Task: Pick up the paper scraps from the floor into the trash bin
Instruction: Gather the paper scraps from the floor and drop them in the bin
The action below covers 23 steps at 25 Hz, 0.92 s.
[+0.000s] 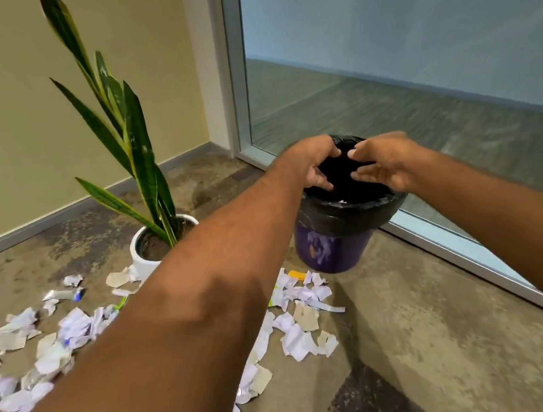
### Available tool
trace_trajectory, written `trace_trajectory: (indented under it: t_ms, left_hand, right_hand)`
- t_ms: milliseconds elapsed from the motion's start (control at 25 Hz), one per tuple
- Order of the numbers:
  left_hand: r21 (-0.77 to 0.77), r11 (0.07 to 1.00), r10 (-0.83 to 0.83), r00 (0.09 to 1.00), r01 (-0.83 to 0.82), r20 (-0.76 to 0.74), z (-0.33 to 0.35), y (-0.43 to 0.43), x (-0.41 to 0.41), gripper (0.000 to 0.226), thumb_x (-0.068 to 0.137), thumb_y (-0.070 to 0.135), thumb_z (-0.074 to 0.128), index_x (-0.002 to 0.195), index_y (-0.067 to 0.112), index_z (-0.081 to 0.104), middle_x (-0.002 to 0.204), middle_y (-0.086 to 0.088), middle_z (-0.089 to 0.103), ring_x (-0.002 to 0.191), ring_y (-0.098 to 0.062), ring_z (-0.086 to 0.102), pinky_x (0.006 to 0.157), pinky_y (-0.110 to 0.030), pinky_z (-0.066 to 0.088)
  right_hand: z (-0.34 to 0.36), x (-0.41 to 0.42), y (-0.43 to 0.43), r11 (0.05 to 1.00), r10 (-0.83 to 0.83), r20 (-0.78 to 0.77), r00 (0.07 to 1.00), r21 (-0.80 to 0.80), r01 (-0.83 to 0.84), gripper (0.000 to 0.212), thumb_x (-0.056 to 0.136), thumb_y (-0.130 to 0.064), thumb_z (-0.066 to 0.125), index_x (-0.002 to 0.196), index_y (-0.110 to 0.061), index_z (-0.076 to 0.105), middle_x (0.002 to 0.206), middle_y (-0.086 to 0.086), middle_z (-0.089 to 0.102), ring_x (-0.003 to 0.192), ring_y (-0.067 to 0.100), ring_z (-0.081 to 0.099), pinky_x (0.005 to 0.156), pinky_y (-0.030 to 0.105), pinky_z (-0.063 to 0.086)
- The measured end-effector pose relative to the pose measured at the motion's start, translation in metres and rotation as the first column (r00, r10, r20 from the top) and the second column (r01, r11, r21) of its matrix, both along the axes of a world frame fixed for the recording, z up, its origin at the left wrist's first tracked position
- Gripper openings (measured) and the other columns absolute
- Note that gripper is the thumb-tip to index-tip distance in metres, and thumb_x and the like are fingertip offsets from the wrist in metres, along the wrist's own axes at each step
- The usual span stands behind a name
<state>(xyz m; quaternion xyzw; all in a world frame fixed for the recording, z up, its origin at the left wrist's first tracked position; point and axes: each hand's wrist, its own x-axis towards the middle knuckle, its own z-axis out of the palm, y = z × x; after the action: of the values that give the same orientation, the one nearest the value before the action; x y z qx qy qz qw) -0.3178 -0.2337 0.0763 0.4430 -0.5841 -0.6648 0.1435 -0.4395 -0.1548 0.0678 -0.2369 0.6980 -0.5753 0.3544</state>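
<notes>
Hovering over trash bin (336, 249), centre frame: left hand (315, 165), right hand (383, 163) spread, empty. Advise clearing paper scraps (299, 323) lower left.

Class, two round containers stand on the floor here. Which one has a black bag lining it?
The purple trash bin beside the glass wall, under both hands; the white plant pot holds soil and a plant.

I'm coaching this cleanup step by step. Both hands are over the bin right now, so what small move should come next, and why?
Probably draw both hands back and reach down to the paper scraps in front of the trash bin. The left hand and right hand hover open over the bin with nothing visible in them, while many scraps lie on the floor.
</notes>
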Motion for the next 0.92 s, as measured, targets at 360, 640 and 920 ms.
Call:
trace_trajectory:
  t_ms: [360,640,920]
  left_hand:
    - [-0.077,0.995,-0.062,0.997,0.058,-0.051,-0.023,-0.042,0.067,0.018,0.103,0.009,0.052,0.107,0.006,0.07,0.072,-0.006,0.068,0.059,-0.017,0.063,0.067,-0.03,0.059]
    - [0.029,0.977,-0.211,0.943,0.211,0.257,-0.087,-0.067,0.15,0.019,0.102,0.017,0.055,0.11,0.005,0.068,0.077,-0.005,0.067,0.057,-0.016,0.06,0.051,-0.024,0.058]
    - [0.053,0.798,-0.467,0.56,0.6,0.684,-0.137,-0.042,0.175,0.017,0.1,0.022,0.071,0.109,0.008,0.066,0.106,-0.011,0.071,0.085,-0.025,0.069,0.086,-0.042,0.063]
  right_hand:
    - [-0.021,0.08,-0.023,0.987,0.145,-0.117,0.982,0.084,-0.136,0.018,0.097,0.006,0.064,0.098,-0.01,0.073,0.097,0.01,0.074,0.078,0.016,0.071,0.061,0.024,0.062]
    - [-0.071,0.148,-0.024,0.898,0.384,-0.169,0.908,0.296,-0.325,0.017,0.09,0.01,0.074,0.094,-0.006,0.072,0.081,0.015,0.069,0.07,0.025,0.069,0.061,0.034,0.063]
    - [-0.189,0.137,0.048,0.768,0.538,-0.277,0.796,0.551,-0.327,0.044,0.073,-0.008,0.097,0.11,-0.012,0.073,0.094,0.006,0.069,0.078,0.018,0.066,0.071,0.041,0.062]
